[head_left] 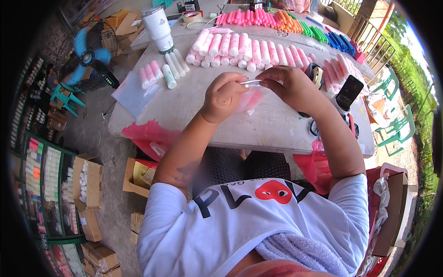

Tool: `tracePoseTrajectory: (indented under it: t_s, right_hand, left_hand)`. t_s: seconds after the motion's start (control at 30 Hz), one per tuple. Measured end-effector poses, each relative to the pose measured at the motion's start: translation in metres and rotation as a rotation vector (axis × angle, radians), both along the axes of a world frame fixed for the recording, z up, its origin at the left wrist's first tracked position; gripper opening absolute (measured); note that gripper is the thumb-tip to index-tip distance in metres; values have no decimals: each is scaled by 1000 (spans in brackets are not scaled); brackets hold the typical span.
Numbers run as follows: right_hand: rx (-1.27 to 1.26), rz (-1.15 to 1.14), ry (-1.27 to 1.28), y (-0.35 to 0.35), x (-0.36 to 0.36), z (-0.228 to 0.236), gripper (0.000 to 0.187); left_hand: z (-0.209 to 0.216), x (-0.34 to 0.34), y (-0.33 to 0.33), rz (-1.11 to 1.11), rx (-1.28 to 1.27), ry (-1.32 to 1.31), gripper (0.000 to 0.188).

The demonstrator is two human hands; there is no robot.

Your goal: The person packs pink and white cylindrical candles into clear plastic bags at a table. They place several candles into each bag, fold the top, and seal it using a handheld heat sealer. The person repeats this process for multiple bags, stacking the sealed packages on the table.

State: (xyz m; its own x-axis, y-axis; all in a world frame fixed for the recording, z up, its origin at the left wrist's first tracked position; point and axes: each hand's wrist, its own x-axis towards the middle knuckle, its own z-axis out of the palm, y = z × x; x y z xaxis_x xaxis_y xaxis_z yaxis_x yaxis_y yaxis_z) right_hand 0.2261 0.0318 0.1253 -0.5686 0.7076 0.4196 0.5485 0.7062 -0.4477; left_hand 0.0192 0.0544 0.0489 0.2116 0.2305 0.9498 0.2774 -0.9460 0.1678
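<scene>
Both my hands meet above the near middle of the table, closed on the upper edge of a small clear plastic bag (250, 101) with pink showing on it. My left hand (224, 96) pinches one side of the gathered edge. The fingertips of my right hand (288, 87) grip the other side, partly hidden by the hand itself. Just beyond them lies a stack of pink-and-white capped tubes (256, 51). Left of the stack are a few white tubes (176, 63), pink tubes (151, 74) and a flat clear plastic sheet (137, 97).
A white tumbler (158, 28) stands at the table's (203, 134) back left. Rows of pink, orange, green and blue tubes (288, 23) line the far side. A phone (349, 93) leans at the right beside tape rolls (315, 75). A fan (87, 56) and cardboard boxes (94, 182) stand left.
</scene>
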Motion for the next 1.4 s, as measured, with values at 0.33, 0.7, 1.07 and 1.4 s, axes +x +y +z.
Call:
tracePoseTrajectory:
  t_s: [0.33, 0.7, 1.07, 1.4]
  right_hand:
    - [87, -50, -106, 21, -22, -5, 16]
    - [464, 50, -154, 21, -13, -18, 16]
    - [221, -9, -70, 0, -8, -20, 14]
    - [164, -33, -114, 1, -8, -9, 9]
  left_hand:
    - [11, -24, 10, -8, -200, -13, 15]
    - [36, -35, 17, 93, -105, 388, 18]
    - [26, -25, 1, -4, 32, 313, 23]
    - [53, -28, -1, 0, -313, 527, 14]
